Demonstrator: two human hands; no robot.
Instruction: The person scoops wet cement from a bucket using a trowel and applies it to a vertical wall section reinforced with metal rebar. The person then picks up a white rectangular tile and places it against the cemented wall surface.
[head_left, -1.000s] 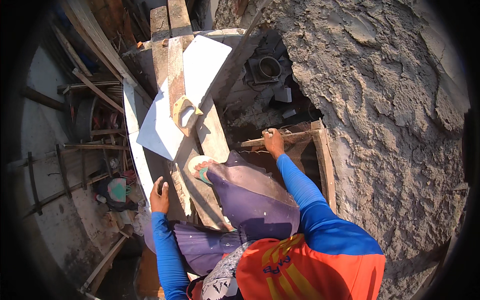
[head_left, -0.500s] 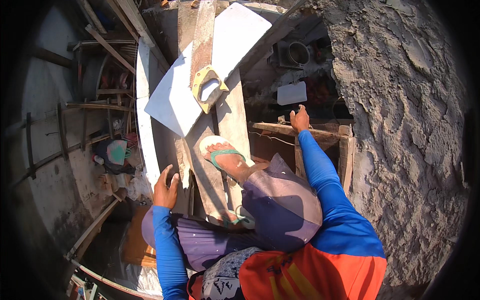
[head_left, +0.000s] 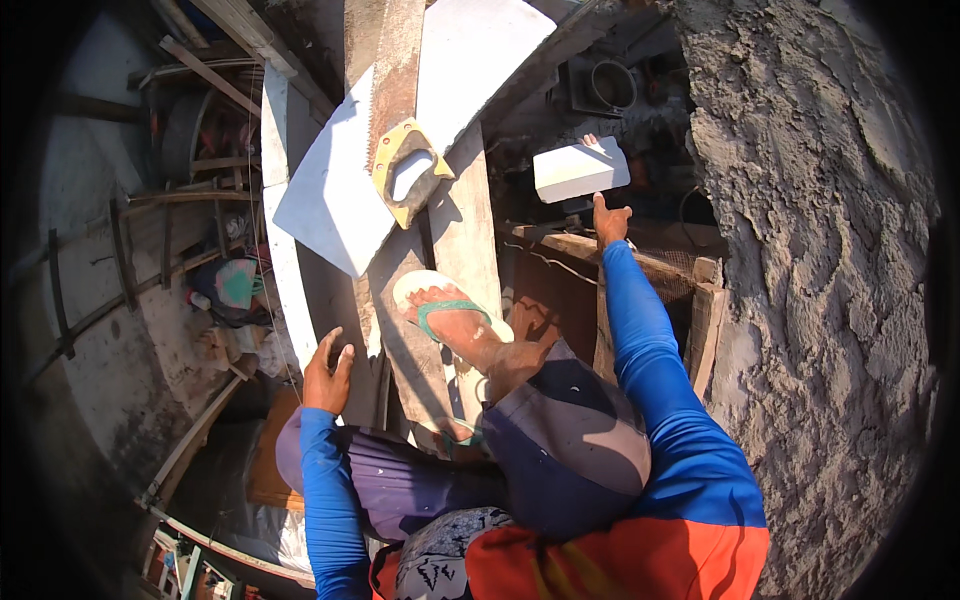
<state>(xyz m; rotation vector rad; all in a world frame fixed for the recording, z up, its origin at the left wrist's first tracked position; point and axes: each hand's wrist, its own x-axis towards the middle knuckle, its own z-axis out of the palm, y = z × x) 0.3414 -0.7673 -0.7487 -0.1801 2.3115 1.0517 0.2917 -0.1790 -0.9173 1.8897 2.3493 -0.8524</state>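
Note:
A pale white block (head_left: 582, 172) hangs below the planks on the right, its far edge gripped by another person's fingers (head_left: 590, 140). My right hand (head_left: 611, 222) reaches out to its near edge, thumb and finger apart; whether a fingertip touches it I cannot tell. On the left, my left hand (head_left: 328, 375) hovers beside my knee, fingers spread and holding nothing. Ahead of my foot, a handsaw (head_left: 413, 172) with a worn yellow handle lies across a flat white panel (head_left: 325, 205).
My sandalled foot (head_left: 455, 318) stands on narrow wooden planks (head_left: 467, 225). Deep drops open on both sides. A rough cement wall (head_left: 810, 300) rises at the right, a wooden frame with mesh (head_left: 665, 265) beside it. A white-edged board (head_left: 290, 270) runs along the left.
The white block has risen nearer to my right hand and looks bigger, with another person's fingers now showing on it. My right hand's fingers have spread apart. The left hand stays about where it was.

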